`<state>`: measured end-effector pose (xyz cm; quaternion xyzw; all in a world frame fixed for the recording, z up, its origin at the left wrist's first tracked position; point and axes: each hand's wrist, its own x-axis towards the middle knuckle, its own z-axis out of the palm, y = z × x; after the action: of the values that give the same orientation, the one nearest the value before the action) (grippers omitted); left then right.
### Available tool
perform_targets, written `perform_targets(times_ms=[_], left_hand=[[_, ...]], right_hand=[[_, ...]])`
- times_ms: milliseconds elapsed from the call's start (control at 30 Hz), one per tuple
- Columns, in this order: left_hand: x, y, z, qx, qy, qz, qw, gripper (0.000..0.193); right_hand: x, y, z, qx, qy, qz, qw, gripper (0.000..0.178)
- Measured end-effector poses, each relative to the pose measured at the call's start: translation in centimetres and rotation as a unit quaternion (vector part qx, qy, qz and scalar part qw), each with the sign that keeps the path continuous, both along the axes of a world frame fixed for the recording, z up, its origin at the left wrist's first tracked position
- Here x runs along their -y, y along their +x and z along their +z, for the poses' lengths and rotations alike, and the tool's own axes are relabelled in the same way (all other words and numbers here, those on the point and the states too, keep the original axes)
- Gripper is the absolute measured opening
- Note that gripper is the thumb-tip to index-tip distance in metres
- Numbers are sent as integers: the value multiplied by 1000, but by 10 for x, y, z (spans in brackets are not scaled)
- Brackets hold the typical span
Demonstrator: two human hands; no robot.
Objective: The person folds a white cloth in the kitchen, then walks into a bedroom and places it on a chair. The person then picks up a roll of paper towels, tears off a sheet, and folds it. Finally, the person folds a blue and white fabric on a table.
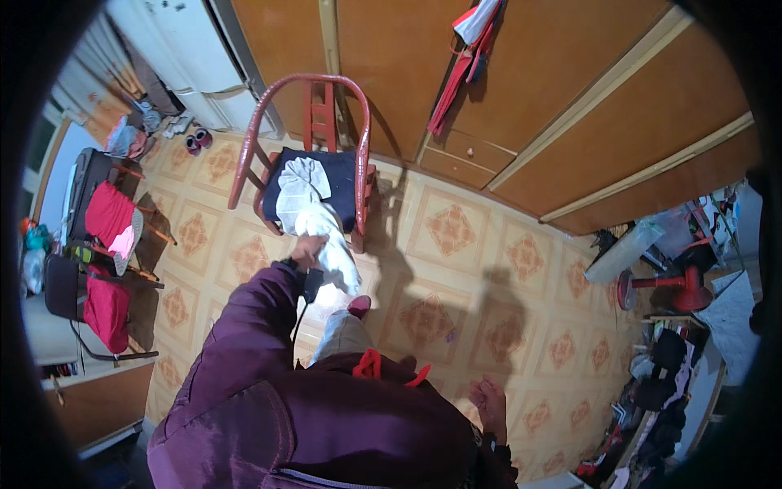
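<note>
Cloth partly hides cushion; wardrobe cut off above.

Red rail rings chair seat on back, sides; front open, crossed by white cloth; floor rightward free.

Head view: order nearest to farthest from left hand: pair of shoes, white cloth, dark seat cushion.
1. White cloth: touching the left hand.
2. Dark seat cushion: ahead, on the red chair.
3. Pair of shoes: farther, ahead and left.
</note>
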<state>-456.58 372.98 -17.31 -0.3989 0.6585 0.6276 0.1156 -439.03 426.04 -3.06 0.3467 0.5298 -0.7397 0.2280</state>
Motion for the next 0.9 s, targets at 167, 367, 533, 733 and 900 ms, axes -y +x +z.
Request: perform_targets(times_ms=[167, 367, 533, 733, 900], left_hand=[[39, -58, -2, -31, 89, 62, 994, 22], [76, -106, -27, -57, 70, 48, 995, 29], [137, -122, -110, -98, -96, 83, 987, 47], [138, -22, -137, -182, -143, -101, 968, 30], [54, 47, -93, -86, 169, -102, 976, 14]], right_hand=[[41, 22, 18, 113, 77, -26, 990, 38], [69, 22, 31, 158, 122, -48, 979, 40], [76, 19, 38, 184, 152, -26, 971, 38], [74, 37, 38, 201, 146, -45, 968, 42], [58, 78, 27, 164, 105, -90, 977, 42]])
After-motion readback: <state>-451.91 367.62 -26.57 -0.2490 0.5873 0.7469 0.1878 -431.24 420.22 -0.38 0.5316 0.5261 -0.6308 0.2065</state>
